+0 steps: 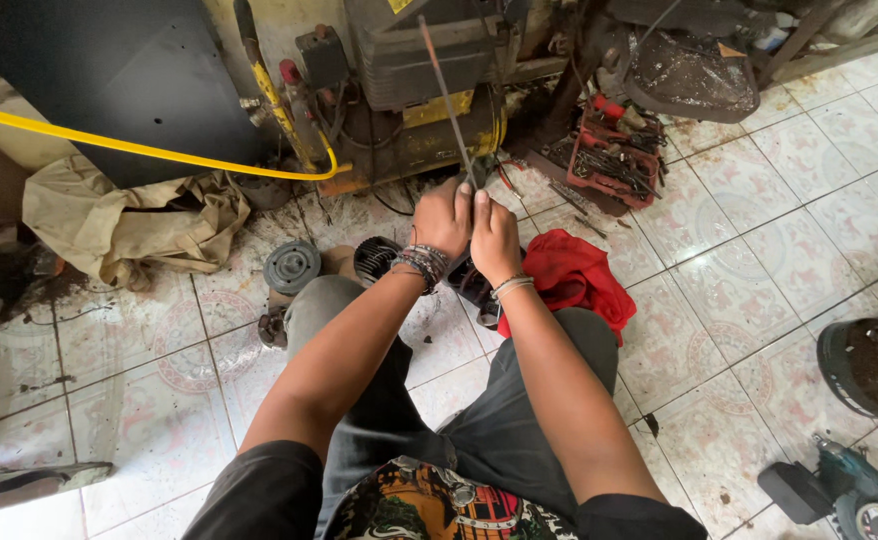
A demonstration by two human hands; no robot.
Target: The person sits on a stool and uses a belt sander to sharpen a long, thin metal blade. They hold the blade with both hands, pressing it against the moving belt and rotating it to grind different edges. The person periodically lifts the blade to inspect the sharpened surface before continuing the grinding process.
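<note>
Head view: looking straight down at a person sitting on a tiled floor (759, 250), knees up, both arms reaching forward between the legs.
Left hand: the left hand (443, 217) is closing around the bottom of a thin metal rod (446, 95), fingers curled tight, so it's gripping rather than just resting. Beaded bracelets are sitting on that wrist.
Right hand: the right hand (494, 238) is pressing in right beside the left, fingers also folded onto the rod's lower end. Looks like two hands are being used to keep the thing steady.
Rod: it's standing nearly upright, leaning a little to the left at the top, and its base is disappearing behind the knuckles, so I can't tell what it's going into.
Between the knees: a dark motor-like part (377, 258) is sitting just under the hands, probably braced there so it isn't sliding around.
Red rag: a red cloth (574, 275) is lying just beside the right wrist, close enough to grab.
Pulley: a round grey pulley (292, 266) is lying by the left knee.
Tools: a red tool tray (614, 160) is sitting past the hands, and an angle grinder (844, 492) is lying well apart, bottom right.
Yellow hose: a yellow hose (139, 148) is running across to the machine behind.
</note>
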